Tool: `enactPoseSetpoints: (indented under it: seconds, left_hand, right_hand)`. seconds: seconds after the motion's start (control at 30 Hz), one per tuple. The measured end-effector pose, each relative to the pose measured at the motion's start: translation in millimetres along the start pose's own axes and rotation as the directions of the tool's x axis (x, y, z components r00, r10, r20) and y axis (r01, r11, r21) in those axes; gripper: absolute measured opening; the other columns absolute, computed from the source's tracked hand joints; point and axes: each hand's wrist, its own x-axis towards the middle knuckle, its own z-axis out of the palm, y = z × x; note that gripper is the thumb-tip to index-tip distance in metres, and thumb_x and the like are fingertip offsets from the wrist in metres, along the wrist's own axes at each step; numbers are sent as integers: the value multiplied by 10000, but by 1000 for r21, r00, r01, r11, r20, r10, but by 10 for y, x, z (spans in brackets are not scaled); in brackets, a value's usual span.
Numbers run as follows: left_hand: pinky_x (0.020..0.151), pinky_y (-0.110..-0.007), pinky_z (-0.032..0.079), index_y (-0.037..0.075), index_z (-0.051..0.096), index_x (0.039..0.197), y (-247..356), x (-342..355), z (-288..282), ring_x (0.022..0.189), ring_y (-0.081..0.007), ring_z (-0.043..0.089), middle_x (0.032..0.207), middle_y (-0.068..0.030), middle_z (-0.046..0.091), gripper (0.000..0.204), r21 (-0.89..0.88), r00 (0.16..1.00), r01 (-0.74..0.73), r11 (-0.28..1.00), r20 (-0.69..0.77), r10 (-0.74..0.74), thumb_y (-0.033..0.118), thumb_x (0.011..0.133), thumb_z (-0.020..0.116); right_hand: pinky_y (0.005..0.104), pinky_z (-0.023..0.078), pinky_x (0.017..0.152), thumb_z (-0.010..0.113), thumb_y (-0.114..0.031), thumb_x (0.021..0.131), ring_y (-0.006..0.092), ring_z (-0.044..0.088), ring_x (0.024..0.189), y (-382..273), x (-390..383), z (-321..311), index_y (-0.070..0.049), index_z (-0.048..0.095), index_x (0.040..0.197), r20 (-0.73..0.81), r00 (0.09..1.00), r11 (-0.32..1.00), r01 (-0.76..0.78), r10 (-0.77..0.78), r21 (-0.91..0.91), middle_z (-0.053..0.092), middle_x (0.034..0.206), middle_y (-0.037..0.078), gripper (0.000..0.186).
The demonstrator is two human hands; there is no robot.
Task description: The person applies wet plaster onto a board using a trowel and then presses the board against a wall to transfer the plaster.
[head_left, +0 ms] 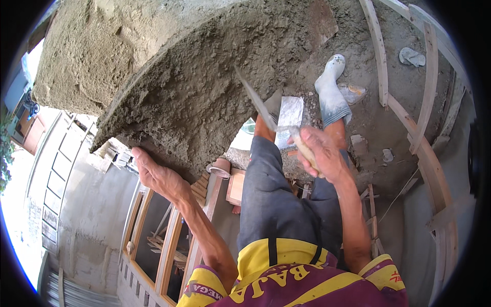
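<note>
My right hand (323,153) is wrapped round the pale wooden handle of a trowel (258,102). The trowel's thin blade, seen nearly edge-on, points up and left across the front of a rough mortar surface (199,87). This grey, wet-looking mortar has a curved upper rim and tapers to a point at the left. Close under its lower left edge is my left hand (162,176), with a finger stretched up and left and no tool visible in it. Some of its fingers are hidden, and I cannot tell how firmly it touches the edge.
My white boot (333,89) stands on the mortar-strewn surface beside a paper bag piece (290,112). Curved wooden boards (419,148) run along the right. Below left are wooden frames (169,240), a small round pot (220,167) and a drop to a lower level. A ladder (56,174) stands far left.
</note>
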Motion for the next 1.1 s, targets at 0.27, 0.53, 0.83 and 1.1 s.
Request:
enactPoseSetpoints:
  seconds: [0.27, 0.53, 0.83, 1.1]
  left_hand:
    - [882, -284, 494, -64, 651, 1207, 32, 14, -121, 941, -123, 599, 1071, -62, 681, 552, -6, 999, 5, 1000, 41, -5, 447, 1112, 464]
    - [892, -272, 480, -62, 664, 1170, 23, -2, -173, 932, -110, 591, 1061, -61, 679, 519, 40, 998, 22, 999, 51, -24, 419, 1112, 479]
    - [826, -298, 438, -50, 647, 1042, 6, 20, -144, 858, -125, 508, 923, -40, 625, 528, -13, 999, -25, 1000, 23, 25, 432, 1122, 446]
    - [890, -278, 469, -66, 649, 1204, 63, -31, -128, 954, -122, 567, 1070, -56, 662, 543, 11, 999, 34, 999, 40, -34, 438, 1112, 470]
  right_hand:
    - [244, 338, 404, 436, -487, 1102, 71, 426, 423, 159, -401, 411, -2, 637, 1106, 19, 1000, 1000, -15, 15, 5, 513, 614, 10, 525]
    - [242, 342, 422, 462, -479, 1095, 68, 445, 439, 270, -624, 599, -8, 662, 1071, 60, 997, 998, -57, 56, 13, 513, 602, 4, 512]
    - [248, 346, 401, 430, -455, 1108, 78, 430, 412, 389, -662, 590, 10, 635, 1112, -79, 996, 993, -25, 34, 112, 515, 603, 25, 509]
    - [238, 341, 382, 411, -489, 1107, 68, 424, 413, 328, -366, 292, -24, 639, 1127, -150, 987, 977, -21, 54, 213, 510, 626, 15, 518]
